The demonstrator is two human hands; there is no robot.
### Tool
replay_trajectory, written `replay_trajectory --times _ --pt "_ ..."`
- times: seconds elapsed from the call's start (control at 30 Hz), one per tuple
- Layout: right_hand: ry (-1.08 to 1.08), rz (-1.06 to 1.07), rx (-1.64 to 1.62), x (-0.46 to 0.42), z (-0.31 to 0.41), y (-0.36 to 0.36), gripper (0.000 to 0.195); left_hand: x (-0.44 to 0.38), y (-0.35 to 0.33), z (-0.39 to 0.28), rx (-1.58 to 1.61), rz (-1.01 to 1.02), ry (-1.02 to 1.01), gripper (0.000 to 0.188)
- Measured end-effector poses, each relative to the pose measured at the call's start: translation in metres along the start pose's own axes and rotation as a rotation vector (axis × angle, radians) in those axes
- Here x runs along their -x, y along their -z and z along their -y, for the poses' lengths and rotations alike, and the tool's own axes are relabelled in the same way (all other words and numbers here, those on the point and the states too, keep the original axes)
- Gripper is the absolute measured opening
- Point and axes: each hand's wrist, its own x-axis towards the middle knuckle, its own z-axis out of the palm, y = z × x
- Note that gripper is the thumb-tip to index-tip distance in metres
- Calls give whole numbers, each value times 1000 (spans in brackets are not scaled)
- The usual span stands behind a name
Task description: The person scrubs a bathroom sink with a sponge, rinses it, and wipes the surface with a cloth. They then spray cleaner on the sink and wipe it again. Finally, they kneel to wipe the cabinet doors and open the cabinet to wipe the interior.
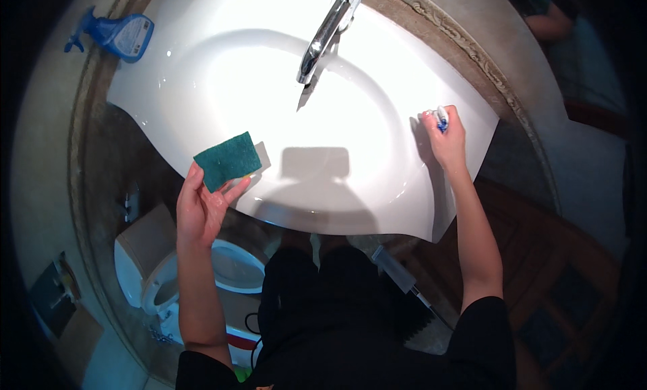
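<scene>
Over the near left rim of the white washbasin (237,97), my left hand (204,208) grips a scouring sponge (227,160) by its edges. Its green abrasive face is turned up, and a sliver of yellow shows beneath. My right hand (450,142) is closed around a small blue-and-white object (443,121) above the basin's right side. Fingers cover most of that object, so its kind cannot be told. Both hands look wet. Between them, a chrome faucet (323,41) reaches over the bowl from the back; no water stream is visible.
A blue spray bottle (124,35) lies at the basin's back left corner. Below on the left are a toilet (235,266) with its seat up. A floor squeegee or brush (397,269) stands at lower right, near a brown wooden door (505,248). Carved stone trim (455,41) edges the wall.
</scene>
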Motion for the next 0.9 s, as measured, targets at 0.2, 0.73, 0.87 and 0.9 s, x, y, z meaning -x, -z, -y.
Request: replay_trajectory --times 0.2,0.73,0.87,0.9 --pt "-322 382 -674 -4 75 -68 34 -4 -7 -4 13 62 11 39" --pt "-569 964 -2014 -22 117 -178 68 -6 -4 -19 -54 43 20 41" --pt "-506 994 -2113 -17 126 -179 67 -8 0 -19 -105 83 46 39" --pt "-539 1001 -2115 -17 125 -183 67 -8 0 -18 -112 91 53 40"
